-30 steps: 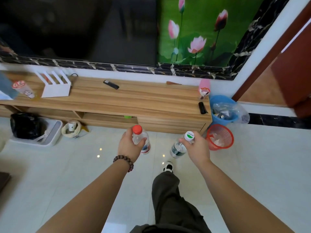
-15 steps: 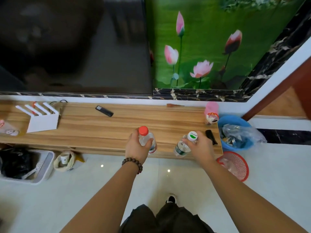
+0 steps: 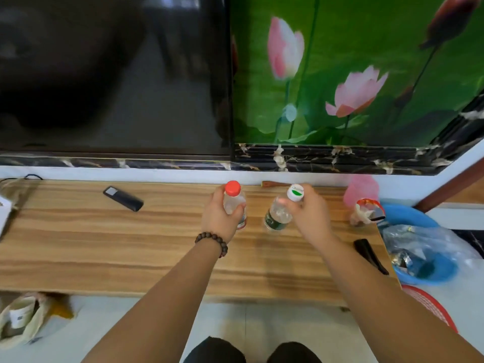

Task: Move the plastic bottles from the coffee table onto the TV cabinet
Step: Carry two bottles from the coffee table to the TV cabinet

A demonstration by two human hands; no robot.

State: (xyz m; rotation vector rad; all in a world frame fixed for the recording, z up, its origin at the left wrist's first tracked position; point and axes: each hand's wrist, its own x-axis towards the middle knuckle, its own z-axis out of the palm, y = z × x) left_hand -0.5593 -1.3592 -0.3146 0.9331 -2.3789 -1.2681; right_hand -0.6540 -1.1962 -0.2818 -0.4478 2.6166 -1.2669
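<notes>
My left hand [image 3: 218, 218] has its fingers curled round the red-capped bottle [image 3: 234, 203]; my right hand [image 3: 313, 216] pinches the white-capped bottle [image 3: 281, 210] near its neck. Both bottles are over the back of the TV cabinet [image 3: 131, 244], side by side. A black remote [image 3: 123, 198] lies at ten o'clock.

Two plastic bottles: red-capped bottle [image 3: 234, 203] at 12 o'clock, white-capped bottle [image 3: 281, 210] toward 1. Two hands, two dark remotes, I think, one pink cup [image 3: 362, 197].
</notes>
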